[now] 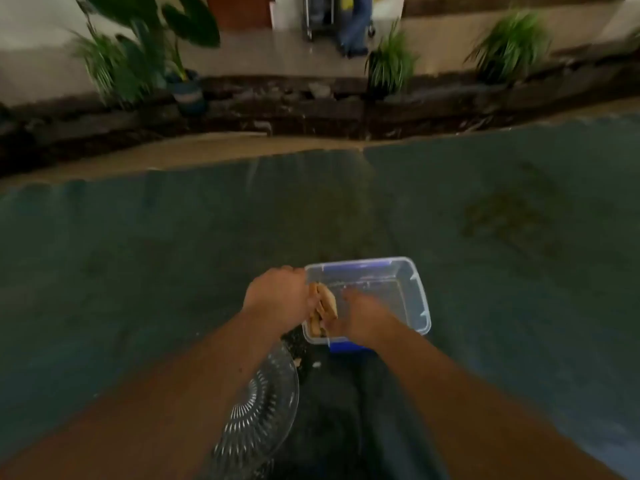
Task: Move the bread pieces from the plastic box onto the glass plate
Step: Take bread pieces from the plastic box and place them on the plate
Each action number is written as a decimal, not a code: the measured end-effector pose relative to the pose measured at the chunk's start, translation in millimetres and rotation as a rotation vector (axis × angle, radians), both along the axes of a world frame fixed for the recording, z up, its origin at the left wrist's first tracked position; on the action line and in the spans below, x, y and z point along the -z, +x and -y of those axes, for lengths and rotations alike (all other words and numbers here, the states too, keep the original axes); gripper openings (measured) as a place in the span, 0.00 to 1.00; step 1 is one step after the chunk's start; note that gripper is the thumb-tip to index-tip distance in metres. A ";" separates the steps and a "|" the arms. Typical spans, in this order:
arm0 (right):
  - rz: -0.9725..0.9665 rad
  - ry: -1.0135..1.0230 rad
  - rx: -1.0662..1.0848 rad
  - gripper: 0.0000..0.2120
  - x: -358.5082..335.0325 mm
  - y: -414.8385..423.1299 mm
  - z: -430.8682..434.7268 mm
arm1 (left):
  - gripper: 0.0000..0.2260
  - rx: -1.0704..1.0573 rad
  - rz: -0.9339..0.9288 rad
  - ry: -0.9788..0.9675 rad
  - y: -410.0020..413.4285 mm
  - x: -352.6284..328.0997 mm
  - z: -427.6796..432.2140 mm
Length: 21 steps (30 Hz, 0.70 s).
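Note:
A clear plastic box [412, 292] stands on a blue lid in the lower middle of the view. Tan bread pieces [325, 306] stand bunched at the box's left end. My left hand [277, 297] sits at the box's left rim with fingers closed against the bread. My right hand [363, 317] reaches into the box from the near side, and its fingers press the bread from the right. A patterned glass plate [263, 410] lies closer to me, partly under my left forearm, with a small crumb near its far edge.
The box and plate rest on a dark blue-green surface [138, 271] with a stained patch at the right [502, 216]. Beyond its far edge run a dark ledge and potted plants [145, 57]. A person's legs [353, 26] stand far back.

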State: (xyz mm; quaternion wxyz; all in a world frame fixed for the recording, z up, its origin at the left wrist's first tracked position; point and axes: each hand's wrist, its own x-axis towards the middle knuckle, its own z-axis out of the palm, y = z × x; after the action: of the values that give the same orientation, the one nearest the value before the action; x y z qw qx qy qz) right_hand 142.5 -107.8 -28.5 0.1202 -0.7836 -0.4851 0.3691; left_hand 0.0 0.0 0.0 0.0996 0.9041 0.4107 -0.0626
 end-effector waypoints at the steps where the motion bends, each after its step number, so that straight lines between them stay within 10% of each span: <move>1: -0.013 -0.018 0.015 0.29 11.5 0.5 -3.7 | 0.18 -0.028 -0.015 -0.015 2.2 7.0 -0.7; 21: -0.063 -0.076 0.006 0.07 20.4 7.6 -25.4 | 0.23 -0.387 0.177 -0.213 19.9 36.9 14.8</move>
State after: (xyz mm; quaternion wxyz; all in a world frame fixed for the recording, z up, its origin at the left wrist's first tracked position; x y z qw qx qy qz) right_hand 150.1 -82.4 -48.9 0.1064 -0.7771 -0.4644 0.4113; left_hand 19.9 -14.8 -36.9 0.2402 0.7948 0.5573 -0.0056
